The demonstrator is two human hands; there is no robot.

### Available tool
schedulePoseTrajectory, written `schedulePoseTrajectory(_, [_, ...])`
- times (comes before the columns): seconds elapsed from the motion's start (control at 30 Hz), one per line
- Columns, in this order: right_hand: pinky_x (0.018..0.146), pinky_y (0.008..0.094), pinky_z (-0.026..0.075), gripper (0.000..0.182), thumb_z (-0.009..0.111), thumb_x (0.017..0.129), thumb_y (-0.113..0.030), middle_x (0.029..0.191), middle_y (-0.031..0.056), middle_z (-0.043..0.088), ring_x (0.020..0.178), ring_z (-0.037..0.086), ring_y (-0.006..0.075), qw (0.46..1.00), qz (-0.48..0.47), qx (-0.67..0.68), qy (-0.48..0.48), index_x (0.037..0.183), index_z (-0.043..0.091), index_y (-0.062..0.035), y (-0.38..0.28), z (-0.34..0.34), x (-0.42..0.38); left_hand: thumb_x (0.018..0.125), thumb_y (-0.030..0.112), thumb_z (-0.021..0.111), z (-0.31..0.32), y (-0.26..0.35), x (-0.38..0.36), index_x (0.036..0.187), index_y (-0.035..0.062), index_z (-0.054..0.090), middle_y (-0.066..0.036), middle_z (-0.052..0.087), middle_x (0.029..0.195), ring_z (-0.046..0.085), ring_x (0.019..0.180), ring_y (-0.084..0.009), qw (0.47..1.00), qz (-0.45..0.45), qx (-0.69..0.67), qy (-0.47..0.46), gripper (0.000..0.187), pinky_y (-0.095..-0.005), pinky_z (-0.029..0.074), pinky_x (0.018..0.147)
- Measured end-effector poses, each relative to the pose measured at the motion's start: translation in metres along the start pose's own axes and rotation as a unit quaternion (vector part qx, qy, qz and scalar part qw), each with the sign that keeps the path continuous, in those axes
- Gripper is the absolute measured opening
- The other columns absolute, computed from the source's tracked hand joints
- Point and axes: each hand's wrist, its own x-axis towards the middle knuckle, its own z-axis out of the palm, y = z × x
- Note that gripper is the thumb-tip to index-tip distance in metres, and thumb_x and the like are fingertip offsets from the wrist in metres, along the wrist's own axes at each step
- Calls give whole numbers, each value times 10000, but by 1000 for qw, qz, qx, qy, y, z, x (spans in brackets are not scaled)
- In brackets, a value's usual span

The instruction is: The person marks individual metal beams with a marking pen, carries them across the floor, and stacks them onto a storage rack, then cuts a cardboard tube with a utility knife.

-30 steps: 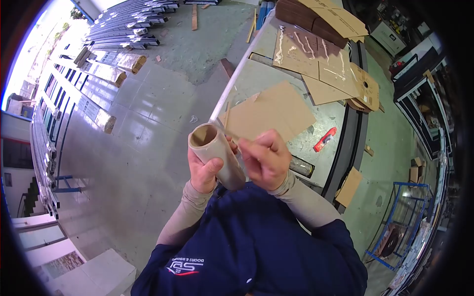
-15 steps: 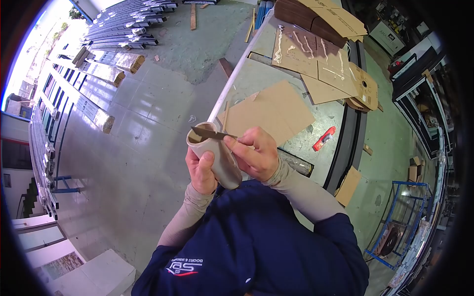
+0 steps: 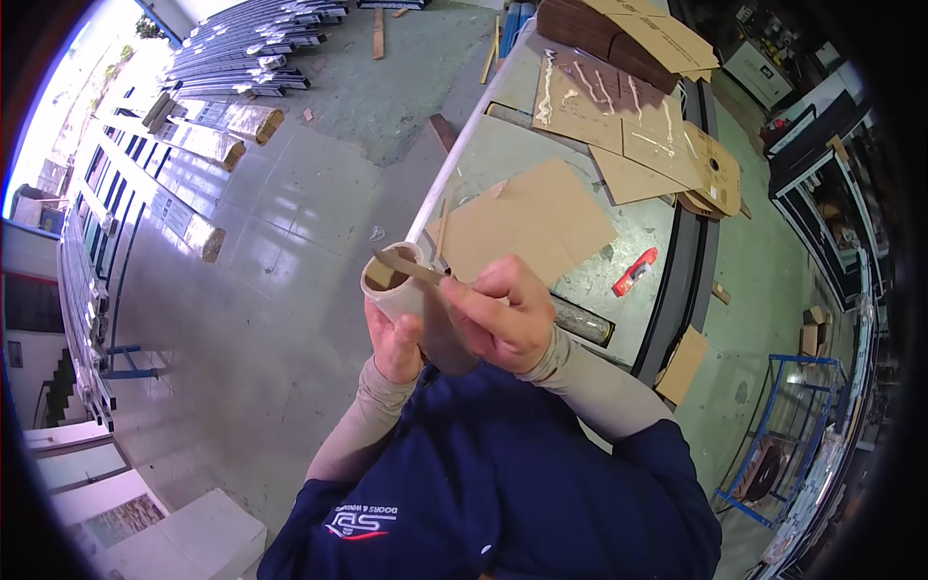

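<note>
My left hand [image 3: 394,346] is wrapped round a beige-grey tube [image 3: 440,333], its thumb lying along the side. The tube's open end faces up and away from me, showing a hollow inside. In my right hand [image 3: 507,314], pinched between thumb and fingers, is a thin knife [image 3: 416,265]. The blade lies across the tube's rim, its curved tip over the opening. The lower end of the tube is close to my dark blue shirt [image 3: 541,464].
On the workbench [image 3: 633,227] ahead lie a cardboard sheet [image 3: 536,217], a red-handled tool [image 3: 635,273] and brown panels [image 3: 604,101] streaked with white. Stacked profiles [image 3: 242,48] stand at the far left. A blue metal frame [image 3: 773,425] is on the floor at right.
The knife has turned in my right hand, its blade now catching light and angled more steeply over the rim. The tube's opening has tipped slightly toward the camera, and my right hand has shifted a little right.
</note>
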Motion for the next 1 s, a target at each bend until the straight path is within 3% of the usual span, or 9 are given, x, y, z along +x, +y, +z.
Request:
schedulePoseTrajectory(0.2, [553,304,437,554,742,590,-47,823,33,541,687,536,185,999,-7,-2,-47,1144,717,-64,10,1,-5,790,448,807,-7,0,-1,1393,21,398,-104,587,1210,611,1071,-206,1000,-30,5,3,845,-363,519,923])
schedulePoseTrajectory(0.33, [543,294,442,487,759,652,-32,824,29,529,685,540,172,999,-8,-16,-41,1137,718,-61,21,7,-10,788,449,807,1,10,-1,1388,13,398,-137,609,1168,658,978,-242,998,-59,-12,11,846,-381,558,865])
schedulePoseTrajectory(0.47, [517,287,432,320,765,733,30,775,49,528,635,540,171,976,182,-74,-91,1042,736,-47,53,14,-42,782,485,801,-1,11,-10,1380,0,409,-176,622,1148,689,928,-285,996,-24,-26,-88,863,-408,586,834])
schedulePoseTrajectory(0.5, [516,288,428,297,755,756,27,772,53,528,631,536,172,977,182,-85,-67,1042,733,-47,55,13,-49,768,561,780,4,18,-11,1373,-6,427,-178,617,1168,680,991,-291,995,-41,-20,-90,902,-419,573,881])
schedulePoseTrajectory(0.63, [519,295,418,231,720,825,23,759,67,528,624,525,177,983,168,-77,1,1045,726,-45,39,9,-36,775,721,615,-2,16,6,1424,0,389,-142,590,1180,632,1024,-293,995,-66,-14,-68,996,-457,538,882])
schedulePoseTrajectory(0.77, [534,282,430,309,742,774,58,779,53,525,646,531,175,994,98,-35,24,1061,734,-57,-2,-3,-3,759,614,739,3,23,8,1358,10,438,-125,606,1127,649,955,-232,983,-137,-115,-36,903,-386,549,838])
schedulePoseTrajectory(0.87, [550,278,440,389,761,717,61,800,33,529,671,540,173,1000,13,-13,5,1088,738,-52,-8,-4,3,762,610,758,0,4,3,1385,13,402,-116,594,1161,628,1018,-212,999,-35,-15,15,934,-358,530,875])
schedulePoseTrajectory(0.9, [557,278,443,419,766,695,61,807,27,531,680,543,173,1000,-16,-8,-7,1098,738,-50,-8,-4,4,780,572,777,-3,10,4,1407,15,374,-101,575,1206,596,1088,-201,998,-36,21,-43,930,-344,498,936])
schedulePoseTrajectory(1.0, [587,323,438,552,712,582,-76,819,19,537,700,527,196,998,-38,-15,-38,1134,721,-56,-5,-5,5,799,513,789,-3,6,5,1407,14,379,-95,561,1228,583,1107,-197,998,-44,14,-50,887,-346,481,960])
